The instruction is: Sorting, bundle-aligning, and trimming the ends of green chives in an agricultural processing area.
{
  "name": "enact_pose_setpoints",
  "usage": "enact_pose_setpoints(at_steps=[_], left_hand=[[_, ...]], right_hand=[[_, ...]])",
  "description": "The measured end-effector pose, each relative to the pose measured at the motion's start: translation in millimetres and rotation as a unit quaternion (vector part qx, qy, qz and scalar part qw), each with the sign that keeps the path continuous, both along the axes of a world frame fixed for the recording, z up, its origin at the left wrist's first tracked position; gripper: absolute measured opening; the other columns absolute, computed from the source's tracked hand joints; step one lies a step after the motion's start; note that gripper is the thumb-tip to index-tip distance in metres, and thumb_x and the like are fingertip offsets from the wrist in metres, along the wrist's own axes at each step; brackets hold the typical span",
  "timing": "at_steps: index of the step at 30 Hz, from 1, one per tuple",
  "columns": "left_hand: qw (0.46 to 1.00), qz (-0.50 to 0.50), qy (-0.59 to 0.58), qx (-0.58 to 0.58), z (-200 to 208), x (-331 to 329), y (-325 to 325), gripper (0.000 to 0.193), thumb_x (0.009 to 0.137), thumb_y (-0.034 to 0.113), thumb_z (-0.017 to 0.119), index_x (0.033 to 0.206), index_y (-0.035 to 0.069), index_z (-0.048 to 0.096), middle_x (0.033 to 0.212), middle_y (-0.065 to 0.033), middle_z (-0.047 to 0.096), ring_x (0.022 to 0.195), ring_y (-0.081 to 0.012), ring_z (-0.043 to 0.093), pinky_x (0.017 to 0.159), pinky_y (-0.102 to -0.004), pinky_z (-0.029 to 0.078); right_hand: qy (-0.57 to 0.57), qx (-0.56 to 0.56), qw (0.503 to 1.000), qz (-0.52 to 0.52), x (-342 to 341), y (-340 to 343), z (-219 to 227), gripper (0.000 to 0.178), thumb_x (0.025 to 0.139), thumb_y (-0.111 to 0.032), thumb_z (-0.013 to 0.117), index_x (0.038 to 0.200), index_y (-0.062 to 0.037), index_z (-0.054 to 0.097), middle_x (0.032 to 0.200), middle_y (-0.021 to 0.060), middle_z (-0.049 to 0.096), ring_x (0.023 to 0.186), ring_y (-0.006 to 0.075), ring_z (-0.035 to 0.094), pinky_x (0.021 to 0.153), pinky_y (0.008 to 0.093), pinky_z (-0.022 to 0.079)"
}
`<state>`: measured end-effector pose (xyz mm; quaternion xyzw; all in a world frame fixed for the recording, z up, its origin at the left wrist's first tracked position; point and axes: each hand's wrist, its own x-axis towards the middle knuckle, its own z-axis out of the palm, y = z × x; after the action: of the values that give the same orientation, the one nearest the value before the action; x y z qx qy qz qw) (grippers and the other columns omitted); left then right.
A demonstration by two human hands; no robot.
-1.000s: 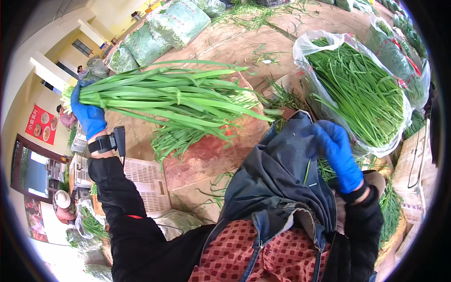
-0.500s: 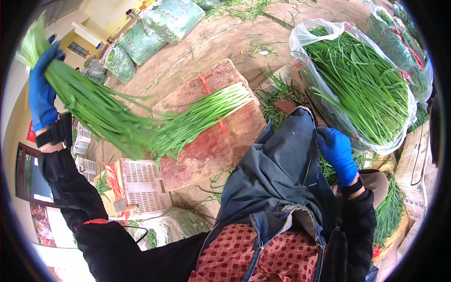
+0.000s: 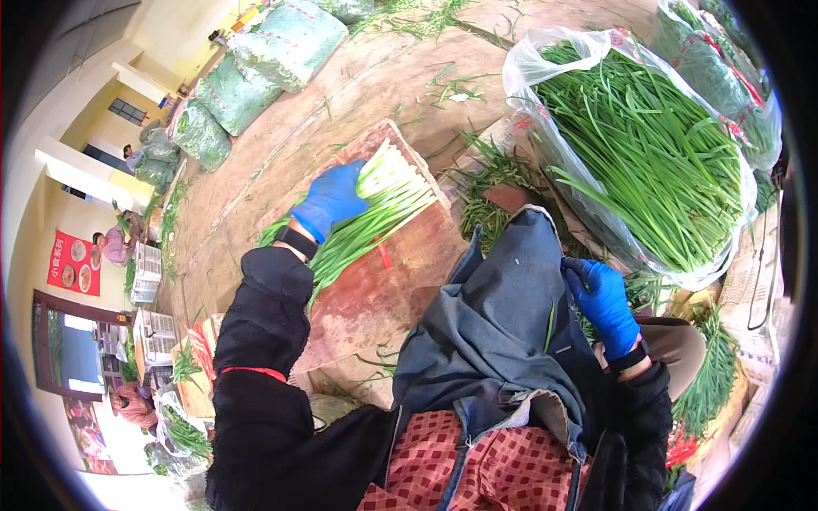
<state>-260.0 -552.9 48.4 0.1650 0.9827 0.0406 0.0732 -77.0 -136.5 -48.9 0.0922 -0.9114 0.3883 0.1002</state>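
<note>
My left hand (image 3: 331, 201), in a blue glove, is closed around a bundle of green chives (image 3: 349, 243) and presses it onto a reddish-brown board (image 3: 400, 281). The pale stem ends (image 3: 396, 176) fan out past the hand toward the far right of the board. A short piece of red tape (image 3: 384, 255) shows beside the stems. Also gloved in blue, my right hand (image 3: 607, 300) rests by the edge of the denim apron (image 3: 486, 298) over my lap. Its fingers are curled, and what they hold, if anything, is hidden.
A large clear plastic bag of chives (image 3: 648, 153) stands at the right. Loose leaf scraps (image 3: 490, 183) lie between it and the board. Filled green bags (image 3: 285, 43) line the far left. White crates (image 3: 153, 336) and other people (image 3: 135, 404) appear at the left.
My left hand has come down from the upper left with its bunch of chives, onto the board where other chives lay. My right hand has shifted slightly down beside the apron.
</note>
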Motion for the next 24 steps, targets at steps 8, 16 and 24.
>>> enact_pose_setpoints(at_steps=[8, 16, 24], left_hand=[[0.999, 0.015, -0.031, 0.015, -22.0, 5.7, 9.2, 0.064, 0.070, 0.032, 0.072, 0.125, 0.008, 0.050, 0.111, -0.0203, 0.061, 0.104, -0.0346, 0.059, 0.087, -0.0408, 0.047], [0.974, -0.003, -0.058, 0.217, -4.6, 1.6, -22.4, 0.058, 0.067, 0.020, 0.074, 0.120, 0.003, 0.055, 0.105, -0.0204, 0.064, 0.098, -0.0326, 0.061, 0.086, -0.0368, 0.047], [0.963, -0.015, -0.085, 0.257, 6.6, 3.8, -36.7, 0.060, 0.066, 0.019, 0.075, 0.119, -0.001, 0.055, 0.107, -0.0187, 0.064, 0.098, -0.0288, 0.061, 0.087, -0.0355, 0.046]], right_hand=[[-0.032, 0.030, 0.999, -0.005, -6.5, -4.5, -14.3, 0.018, 0.082, -0.018, 0.063, 0.095, -0.0064, 0.068, 0.083, 0.0158, 0.065, 0.074, 0.0350, 0.062, 0.064, 0.0404, 0.050], [-0.044, 0.044, 0.998, 0.012, -13.5, -6.9, -17.5, 0.017, 0.082, -0.017, 0.063, 0.094, -0.0067, 0.067, 0.080, 0.0155, 0.065, 0.071, 0.0344, 0.062, 0.062, 0.0414, 0.049], [-0.028, 0.060, 0.998, 0.020, -20.4, -7.9, -27.1, 0.016, 0.081, -0.018, 0.063, 0.092, -0.0067, 0.067, 0.078, 0.0169, 0.064, 0.071, 0.0362, 0.061, 0.061, 0.0425, 0.048]])
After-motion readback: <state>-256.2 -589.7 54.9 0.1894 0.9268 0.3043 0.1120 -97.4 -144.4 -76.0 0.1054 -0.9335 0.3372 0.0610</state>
